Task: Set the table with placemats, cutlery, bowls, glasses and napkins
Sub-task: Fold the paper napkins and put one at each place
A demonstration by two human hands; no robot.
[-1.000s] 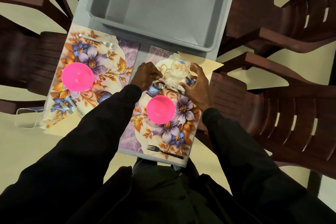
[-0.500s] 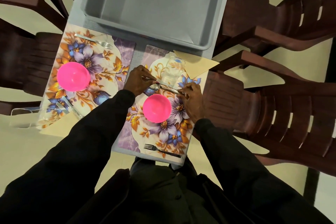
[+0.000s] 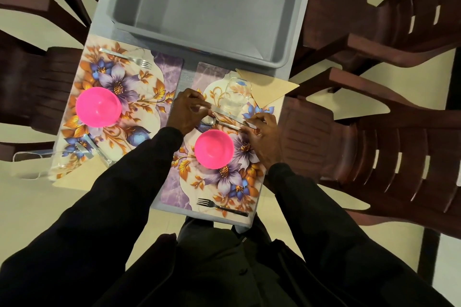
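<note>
**Knife being squared up**

Beyond the pink bowl (image 3: 214, 148) on the placemat (image 3: 172, 182), left hand (image 3: 185, 113) and right hand (image 3: 265, 137) each pinch an end of the knife (image 3: 228, 116). It looks thin, stiff and slippery, with a fragile glass (image 3: 235, 95) just behind it.

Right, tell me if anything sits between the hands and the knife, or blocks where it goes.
Nothing visible does. The left hand and right hand already pinch the knife at its ends. It lies beside the spoon on the placemat, in the strip between the glass and the pink bowl.
</note>
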